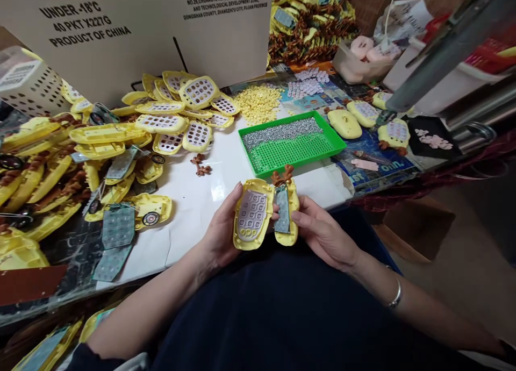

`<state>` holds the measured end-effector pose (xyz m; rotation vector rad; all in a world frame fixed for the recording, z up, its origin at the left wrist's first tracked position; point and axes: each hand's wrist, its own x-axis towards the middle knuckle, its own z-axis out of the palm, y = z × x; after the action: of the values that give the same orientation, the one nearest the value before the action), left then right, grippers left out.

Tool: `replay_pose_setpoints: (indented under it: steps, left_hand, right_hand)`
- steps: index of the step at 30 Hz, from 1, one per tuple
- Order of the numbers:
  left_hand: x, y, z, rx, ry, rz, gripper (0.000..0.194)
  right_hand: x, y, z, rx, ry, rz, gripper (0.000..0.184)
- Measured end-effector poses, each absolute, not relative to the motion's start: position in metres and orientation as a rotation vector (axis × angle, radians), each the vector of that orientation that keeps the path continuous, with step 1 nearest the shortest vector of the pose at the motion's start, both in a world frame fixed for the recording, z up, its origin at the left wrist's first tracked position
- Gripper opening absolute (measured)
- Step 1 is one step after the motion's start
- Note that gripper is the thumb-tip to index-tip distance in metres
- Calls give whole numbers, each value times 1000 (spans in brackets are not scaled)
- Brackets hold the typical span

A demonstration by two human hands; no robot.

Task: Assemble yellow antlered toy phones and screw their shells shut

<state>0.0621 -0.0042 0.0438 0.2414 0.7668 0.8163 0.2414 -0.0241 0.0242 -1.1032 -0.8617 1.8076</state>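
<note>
My left hand (224,226) is closed on the left edge of a yellow plastic shell half (266,223), its inside facing up with a pale purple rubber keypad seated in it. In my right hand (322,228) is a second yellow shell half (293,220), with a grey-green circuit board (282,209) lying along it. Brown antler-shaped pieces (282,174) stick up from the top of that half. The two halves are side by side, close together. Beyond them lies a green perforated tray (258,169) holding many small silver screws (282,133).
Yellow shells with keypads (197,94) are heaped behind, near a white carton (161,37). Shell halves with boards and speakers (151,215) pile up at left. Small yellow pieces (258,102) lie beyond the tray. A grey metal tool arm (435,54) slants down at right.
</note>
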Motion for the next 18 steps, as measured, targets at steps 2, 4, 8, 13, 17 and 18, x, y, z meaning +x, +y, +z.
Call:
replay_pose_setpoints:
  steps: [2, 4, 8, 13, 17, 18]
  left_hand:
    - [61, -7, 43, 246, 684, 795, 50]
    - [59, -10, 42, 247, 619, 800, 52]
    - [55, -13, 38, 200, 637, 994, 48]
    - [58, -13, 32, 151, 656, 1147, 42]
    - [60, -14, 29, 240, 584, 1138, 46]
    - [59, -15, 28, 263, 576, 1133, 47]
  right_hand:
    - [246, -27, 24, -1038, -862, 1825, 48]
    - [249, -29, 24, -989, -910, 1815, 55]
    - [250, -25, 25, -1004, -1100, 1686, 58]
    - [233, -4, 32, -1040, -1454, 1492, 66]
    - [215, 8, 36, -1186, -1763, 1174, 67]
    - [212, 9, 36, -1199, -1835, 1087, 66]
